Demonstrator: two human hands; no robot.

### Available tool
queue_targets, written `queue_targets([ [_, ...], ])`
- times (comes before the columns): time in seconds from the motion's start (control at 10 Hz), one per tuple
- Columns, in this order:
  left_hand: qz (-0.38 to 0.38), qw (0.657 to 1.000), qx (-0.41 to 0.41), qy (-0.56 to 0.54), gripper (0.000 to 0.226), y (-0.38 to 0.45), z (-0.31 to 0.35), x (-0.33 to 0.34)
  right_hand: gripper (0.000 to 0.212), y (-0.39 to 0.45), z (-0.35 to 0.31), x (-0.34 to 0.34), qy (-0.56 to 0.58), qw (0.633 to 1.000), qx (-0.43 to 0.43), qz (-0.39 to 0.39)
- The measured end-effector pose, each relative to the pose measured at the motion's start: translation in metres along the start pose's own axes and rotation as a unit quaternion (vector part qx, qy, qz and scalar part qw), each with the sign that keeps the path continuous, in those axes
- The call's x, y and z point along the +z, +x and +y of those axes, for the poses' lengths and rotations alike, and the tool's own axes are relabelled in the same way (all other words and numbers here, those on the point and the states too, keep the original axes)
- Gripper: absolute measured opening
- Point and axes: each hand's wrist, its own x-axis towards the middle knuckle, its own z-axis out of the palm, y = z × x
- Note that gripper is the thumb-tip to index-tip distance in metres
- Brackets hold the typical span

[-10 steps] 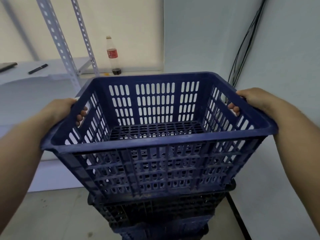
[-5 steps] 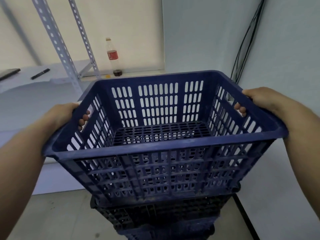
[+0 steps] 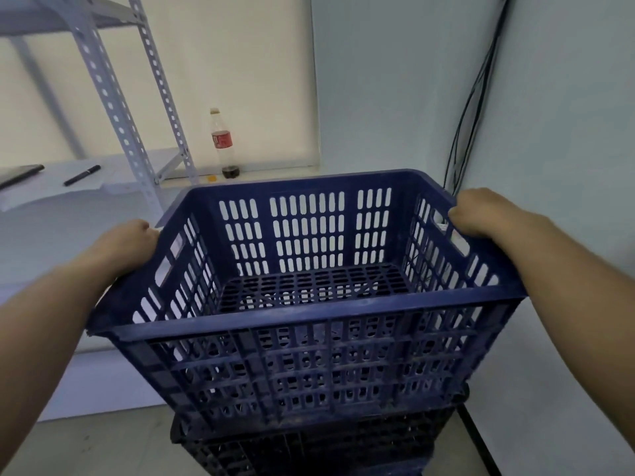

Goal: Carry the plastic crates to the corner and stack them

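Both hands, left hand (image 3: 125, 247) and right hand (image 3: 481, 214), gripped the blue crate (image 3: 309, 338) atop the dark crate stack (image 3: 309, 448) in the corner, apparently nearly seated, release remaining.

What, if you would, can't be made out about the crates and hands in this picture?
Head view:
- Fingers of the left hand and right hand: hidden behind the blue crate rim.
- Stack of crates below: count cut off by the bottom edge.
- Whether the blue crate is fully seated: its base hides the joint.
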Motion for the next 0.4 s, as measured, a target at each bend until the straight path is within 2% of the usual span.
queue_targets([
  [0.1, 0.034, 0.999, 0.037, -0.004, 0.061, -0.011, 0.018, -0.008, 0.028, 0.002, -0.006, 0.007, -0.021, 0.999, -0.029, 0.031],
  [0.2, 0.059, 0.991, 0.120, -0.018, 0.064, -0.027, 0.040, -0.008, 0.038, -0.003, -0.012, 0.009, -0.082, 0.996, -0.028, 0.032],
  [0.4, 0.116, 0.971, 0.206, -0.034, 0.066, -0.045, 0.059, 0.005, 0.032, -0.011, -0.019, 0.002, -0.027, 0.990, -0.090, 0.107],
])
